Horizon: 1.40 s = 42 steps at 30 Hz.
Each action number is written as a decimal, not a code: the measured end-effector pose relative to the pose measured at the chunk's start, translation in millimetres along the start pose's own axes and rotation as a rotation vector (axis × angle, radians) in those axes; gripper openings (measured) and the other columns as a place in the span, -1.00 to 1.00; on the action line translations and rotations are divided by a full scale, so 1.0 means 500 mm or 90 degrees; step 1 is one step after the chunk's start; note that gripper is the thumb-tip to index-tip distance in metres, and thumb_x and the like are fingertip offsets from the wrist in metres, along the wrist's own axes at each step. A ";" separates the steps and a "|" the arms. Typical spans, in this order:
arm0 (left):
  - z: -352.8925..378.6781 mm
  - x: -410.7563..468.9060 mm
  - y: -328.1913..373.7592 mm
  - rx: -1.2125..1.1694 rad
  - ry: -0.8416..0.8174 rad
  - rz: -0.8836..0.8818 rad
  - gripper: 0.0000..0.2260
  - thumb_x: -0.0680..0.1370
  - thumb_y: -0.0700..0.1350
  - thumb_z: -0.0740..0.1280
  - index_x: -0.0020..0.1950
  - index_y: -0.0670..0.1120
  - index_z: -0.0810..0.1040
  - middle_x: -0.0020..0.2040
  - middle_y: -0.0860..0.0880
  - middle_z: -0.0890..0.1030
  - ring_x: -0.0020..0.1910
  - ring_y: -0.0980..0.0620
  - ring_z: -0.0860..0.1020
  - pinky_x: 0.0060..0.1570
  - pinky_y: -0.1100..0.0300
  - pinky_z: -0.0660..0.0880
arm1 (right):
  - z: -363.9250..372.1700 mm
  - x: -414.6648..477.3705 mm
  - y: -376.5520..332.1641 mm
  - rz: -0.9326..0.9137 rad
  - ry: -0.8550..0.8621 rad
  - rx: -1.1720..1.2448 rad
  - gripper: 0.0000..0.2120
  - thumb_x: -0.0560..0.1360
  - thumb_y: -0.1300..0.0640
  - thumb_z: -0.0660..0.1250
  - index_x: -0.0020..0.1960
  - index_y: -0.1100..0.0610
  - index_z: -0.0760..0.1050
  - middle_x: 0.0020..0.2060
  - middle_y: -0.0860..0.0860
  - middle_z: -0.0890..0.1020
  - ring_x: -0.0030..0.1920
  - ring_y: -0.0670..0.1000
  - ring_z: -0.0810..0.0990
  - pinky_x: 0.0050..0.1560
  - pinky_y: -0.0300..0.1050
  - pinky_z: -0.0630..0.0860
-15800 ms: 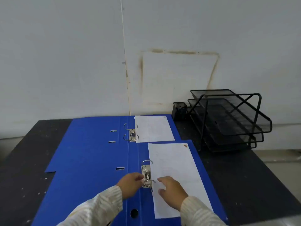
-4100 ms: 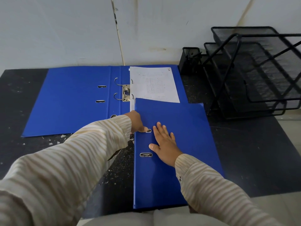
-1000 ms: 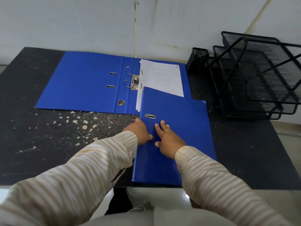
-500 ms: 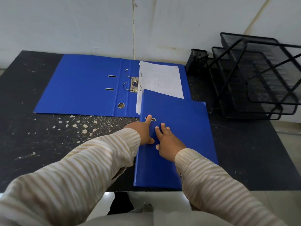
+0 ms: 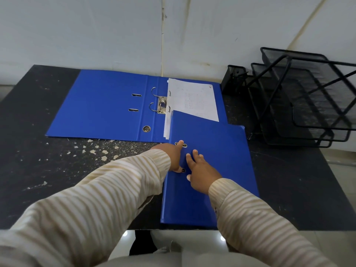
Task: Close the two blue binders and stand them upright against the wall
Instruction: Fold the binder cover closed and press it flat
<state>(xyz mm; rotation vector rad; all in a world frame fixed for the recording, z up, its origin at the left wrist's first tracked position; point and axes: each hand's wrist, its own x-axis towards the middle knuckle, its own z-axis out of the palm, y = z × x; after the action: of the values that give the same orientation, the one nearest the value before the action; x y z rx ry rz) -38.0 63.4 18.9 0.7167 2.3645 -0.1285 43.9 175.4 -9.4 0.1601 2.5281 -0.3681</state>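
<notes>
The closed blue binder (image 5: 217, 151), laid flat at the near edge of the table (image 5: 57, 189) over a corner of the open blue binder (image 5: 100, 105), is merely pressed by the outstretched left hand (image 5: 173, 157) and right hand (image 5: 201, 171), ungripped, so slippage is risked when raised

Setting: office
Filing: open blue binder (image 5: 100, 105) with punched paper (image 5: 194, 99); closed blue binder (image 5: 212, 151)
Desk gear: black mesh letter trays (image 5: 300, 97); mesh pen cup (image 5: 234, 78)
Surface: dark bench (image 5: 48, 170), white wall (image 5: 77, 31)
</notes>
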 end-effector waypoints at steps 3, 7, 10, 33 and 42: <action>0.003 0.001 0.009 -0.003 -0.007 -0.021 -0.12 0.52 0.15 0.32 0.56 -0.03 -0.25 0.24 -0.16 0.55 0.16 -0.15 0.55 0.12 0.00 0.54 | 0.000 -0.001 0.001 0.001 -0.002 0.008 -0.36 0.61 0.13 0.14 0.54 0.03 -0.17 0.54 -0.02 -0.24 0.54 0.05 -0.17 0.43 -0.01 0.22; 0.003 0.003 0.016 -0.002 -0.008 -0.040 -0.13 0.53 0.14 0.30 0.55 -0.03 -0.26 0.29 -0.16 0.52 0.19 -0.15 0.54 0.14 -0.01 0.53 | 0.000 -0.002 0.000 0.000 -0.003 0.008 -0.36 0.61 0.13 0.13 0.54 0.04 -0.17 0.54 -0.01 -0.24 0.54 0.05 -0.17 0.43 -0.02 0.21; 0.005 0.006 0.020 -0.008 0.001 -0.045 -0.14 0.52 0.13 0.31 0.55 -0.02 -0.25 0.27 -0.15 0.53 0.19 -0.15 0.54 0.13 -0.02 0.53 | 0.000 -0.002 0.000 0.005 -0.006 0.008 -0.36 0.61 0.12 0.13 0.54 0.04 -0.18 0.54 -0.01 -0.24 0.54 0.05 -0.17 0.44 0.00 0.22; 0.100 0.002 -0.017 -1.119 -0.044 -0.155 -0.80 0.43 -0.29 0.42 0.04 -0.21 0.63 -0.07 -0.14 0.69 -0.16 -0.10 0.64 -0.18 0.09 0.57 | 0.034 -0.048 -0.033 0.200 0.045 0.101 -0.34 0.58 -0.24 -0.06 0.54 0.02 -0.20 0.55 0.05 -0.19 0.54 0.18 -0.15 0.39 0.19 0.26; 0.086 -0.052 0.010 -1.239 -0.029 -0.058 -0.68 0.42 -0.30 0.35 0.18 -0.22 0.59 0.01 -0.19 0.68 -0.17 -0.14 0.65 -0.20 0.07 0.58 | 0.014 -0.106 -0.033 0.149 0.098 0.182 -0.31 0.57 -0.25 -0.02 0.54 0.04 -0.19 0.55 0.08 -0.18 0.53 0.20 -0.16 0.47 0.21 0.11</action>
<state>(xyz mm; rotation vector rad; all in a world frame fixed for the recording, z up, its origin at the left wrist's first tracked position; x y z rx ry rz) 5.6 44.3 1.9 -0.3825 1.3796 1.7523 88.3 155.7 18.2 0.6090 2.5571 -0.6409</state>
